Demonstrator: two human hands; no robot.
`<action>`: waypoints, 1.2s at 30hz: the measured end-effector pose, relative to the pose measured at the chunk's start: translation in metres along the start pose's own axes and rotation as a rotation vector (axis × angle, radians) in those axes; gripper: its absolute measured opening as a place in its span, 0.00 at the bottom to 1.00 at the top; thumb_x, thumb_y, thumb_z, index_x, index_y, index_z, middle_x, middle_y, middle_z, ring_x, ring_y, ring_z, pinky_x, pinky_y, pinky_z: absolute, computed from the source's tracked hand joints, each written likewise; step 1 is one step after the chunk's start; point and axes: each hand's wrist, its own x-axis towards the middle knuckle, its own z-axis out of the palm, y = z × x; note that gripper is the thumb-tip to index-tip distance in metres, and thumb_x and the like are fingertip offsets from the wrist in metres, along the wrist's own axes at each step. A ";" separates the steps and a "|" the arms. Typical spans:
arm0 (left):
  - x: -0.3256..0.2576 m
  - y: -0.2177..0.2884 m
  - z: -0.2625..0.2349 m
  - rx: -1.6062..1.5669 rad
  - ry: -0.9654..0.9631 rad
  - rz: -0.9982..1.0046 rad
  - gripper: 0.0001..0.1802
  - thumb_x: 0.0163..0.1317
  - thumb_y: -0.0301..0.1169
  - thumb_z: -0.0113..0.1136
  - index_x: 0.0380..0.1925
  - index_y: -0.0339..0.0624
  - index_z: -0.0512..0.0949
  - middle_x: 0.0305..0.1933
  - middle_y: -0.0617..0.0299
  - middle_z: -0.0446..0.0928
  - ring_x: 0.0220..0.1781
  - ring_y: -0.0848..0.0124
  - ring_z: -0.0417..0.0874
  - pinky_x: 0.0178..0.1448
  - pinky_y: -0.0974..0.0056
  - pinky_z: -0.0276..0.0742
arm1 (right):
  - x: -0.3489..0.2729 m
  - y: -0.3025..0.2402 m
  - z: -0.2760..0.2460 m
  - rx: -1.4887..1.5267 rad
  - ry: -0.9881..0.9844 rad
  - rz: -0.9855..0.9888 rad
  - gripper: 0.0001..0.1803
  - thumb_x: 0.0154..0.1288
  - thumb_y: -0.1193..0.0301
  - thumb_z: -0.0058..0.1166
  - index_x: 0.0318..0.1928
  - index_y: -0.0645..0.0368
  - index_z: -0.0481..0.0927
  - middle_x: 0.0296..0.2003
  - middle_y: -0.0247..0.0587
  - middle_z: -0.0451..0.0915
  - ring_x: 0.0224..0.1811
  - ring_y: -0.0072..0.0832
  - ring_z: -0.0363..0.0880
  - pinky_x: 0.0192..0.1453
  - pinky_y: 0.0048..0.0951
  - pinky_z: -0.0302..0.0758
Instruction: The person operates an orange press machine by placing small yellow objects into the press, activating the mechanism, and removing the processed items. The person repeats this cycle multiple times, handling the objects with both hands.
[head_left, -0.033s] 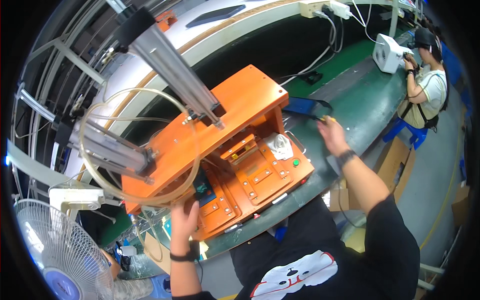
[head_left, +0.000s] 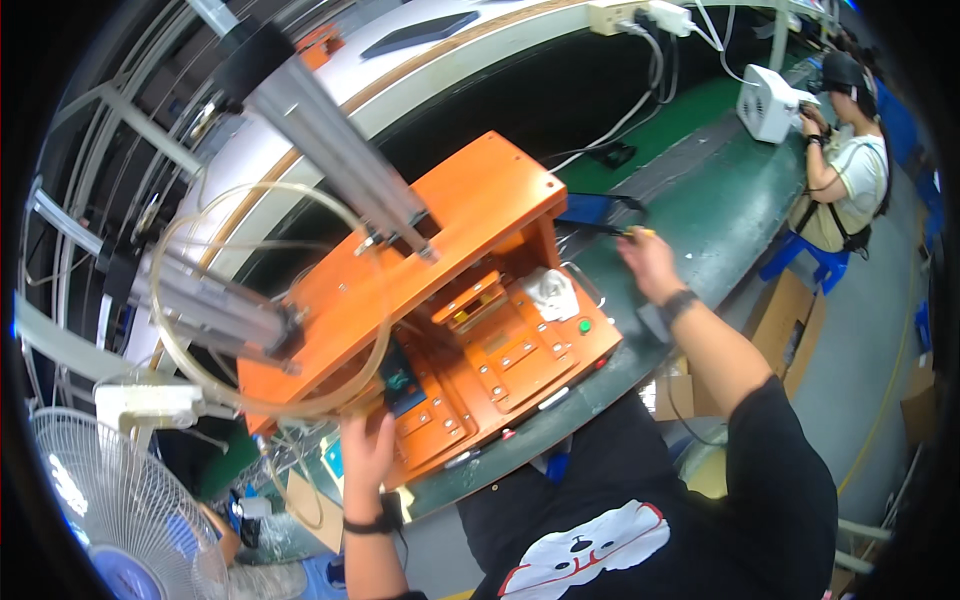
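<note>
An orange bench press (head_left: 480, 190) with two metal air cylinders (head_left: 330, 140) on top stands before me. My left hand (head_left: 368, 450) is at the press's left side, thumb apart from the fingers; its fingertips are partly hidden by the frame. Near that hand, a dark flat piece with green marks (head_left: 402, 385) lies in the press's left bay. My right hand (head_left: 652, 266) reaches past the right side, its fingers closed on a small yellow-and-dark thing I cannot make out. Beside it is a dark blue tray-like thing (head_left: 588, 209), partly behind the press.
A crumpled white cloth (head_left: 550, 294) and a green button (head_left: 585, 327) are on the press's right side. A clear hose (head_left: 165, 335) loops at the left, above a fan (head_left: 130, 500). At the far right, a person (head_left: 845, 160) sits by a white boxy device (head_left: 768, 105).
The whole view has shifted slightly. My right hand has moved a little to the left, closer to the press. My left hand stays at the press's left side.
</note>
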 end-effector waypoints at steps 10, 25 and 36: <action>-0.061 -0.038 0.053 -0.300 0.345 0.083 0.31 0.78 0.38 0.52 0.73 0.28 0.64 0.77 0.45 0.66 0.79 0.55 0.67 0.81 0.54 0.61 | 0.069 -0.011 0.120 -1.710 -0.278 -0.610 0.18 0.65 0.68 0.60 0.54 0.59 0.85 0.50 0.50 0.86 0.52 0.48 0.85 0.56 0.45 0.82; -0.062 -0.015 0.053 -0.213 0.412 0.036 0.39 0.79 0.53 0.50 0.71 0.24 0.67 0.75 0.41 0.65 0.77 0.51 0.68 0.80 0.52 0.60 | 0.121 -0.072 0.086 -2.362 0.029 -0.755 0.24 0.71 0.70 0.55 0.66 0.44 0.80 0.67 0.41 0.76 0.74 0.40 0.68 0.67 0.44 0.70; -0.063 -0.012 0.051 -0.210 0.443 0.037 0.35 0.77 0.53 0.51 0.65 0.28 0.73 0.72 0.41 0.67 0.74 0.52 0.71 0.75 0.54 0.65 | 0.108 -0.043 0.095 -2.165 -0.084 -0.721 0.16 0.67 0.68 0.61 0.54 0.48 0.89 0.54 0.39 0.82 0.65 0.39 0.76 0.62 0.42 0.75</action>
